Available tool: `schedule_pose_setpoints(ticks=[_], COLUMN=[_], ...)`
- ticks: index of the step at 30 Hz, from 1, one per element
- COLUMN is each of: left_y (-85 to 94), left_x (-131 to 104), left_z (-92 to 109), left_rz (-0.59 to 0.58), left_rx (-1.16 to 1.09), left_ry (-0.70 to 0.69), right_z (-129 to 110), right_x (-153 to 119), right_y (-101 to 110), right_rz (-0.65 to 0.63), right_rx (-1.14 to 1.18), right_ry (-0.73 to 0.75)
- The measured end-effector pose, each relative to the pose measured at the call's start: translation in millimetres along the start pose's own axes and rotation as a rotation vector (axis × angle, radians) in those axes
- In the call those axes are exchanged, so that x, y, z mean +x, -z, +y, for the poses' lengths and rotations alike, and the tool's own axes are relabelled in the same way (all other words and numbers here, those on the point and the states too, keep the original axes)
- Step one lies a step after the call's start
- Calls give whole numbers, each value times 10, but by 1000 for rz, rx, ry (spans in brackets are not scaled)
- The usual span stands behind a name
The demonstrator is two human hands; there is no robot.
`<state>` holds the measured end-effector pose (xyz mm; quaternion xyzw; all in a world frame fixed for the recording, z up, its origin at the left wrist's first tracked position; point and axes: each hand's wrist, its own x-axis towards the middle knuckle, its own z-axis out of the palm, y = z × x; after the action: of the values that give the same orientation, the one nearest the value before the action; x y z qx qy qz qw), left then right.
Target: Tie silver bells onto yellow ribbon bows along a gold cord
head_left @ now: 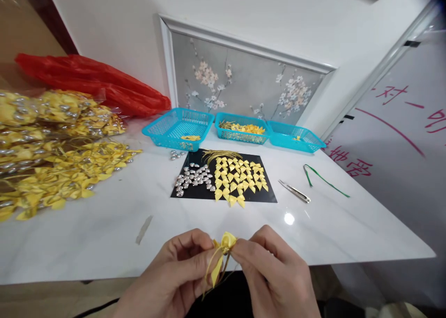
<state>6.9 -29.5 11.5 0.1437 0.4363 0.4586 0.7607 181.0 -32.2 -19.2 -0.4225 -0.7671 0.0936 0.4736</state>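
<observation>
Near the front edge of the table, my left hand (186, 267) and my right hand (272, 267) pinch a yellow ribbon bow (228, 240) between them. Thin gold cord and a ribbon tail hang below the bow; part of it is hidden by my fingers. Beyond my hands lies a black mat (195, 195). Silver beads (195, 176) are scattered on its left side, rows of yellow bows (240, 176) on its right, and a bundle of gold cords (221, 154) along its back edge.
Three blue baskets (162, 140) line the back of the table. Thread snippers (294, 191) and a green cord (327, 182) lie at the right. A large pile of yellow bows with silver beads (69, 169) and a red plastic bag (101, 83) fill the left.
</observation>
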Motion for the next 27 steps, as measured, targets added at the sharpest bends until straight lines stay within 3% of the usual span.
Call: schedule_pose_setpoints(ticks=[17,27], left_y=[73,111], left_x=[44,93], left_z=[-41,-55], left_rz=[-12,-2], left_rx=[5,56], left_ry=[9,8], right_z=[13,-16], right_x=[-18,14], right_y=[-8,69], right_rz=[12,-4], right_rx=[-33,-156], right_ry=[31,122])
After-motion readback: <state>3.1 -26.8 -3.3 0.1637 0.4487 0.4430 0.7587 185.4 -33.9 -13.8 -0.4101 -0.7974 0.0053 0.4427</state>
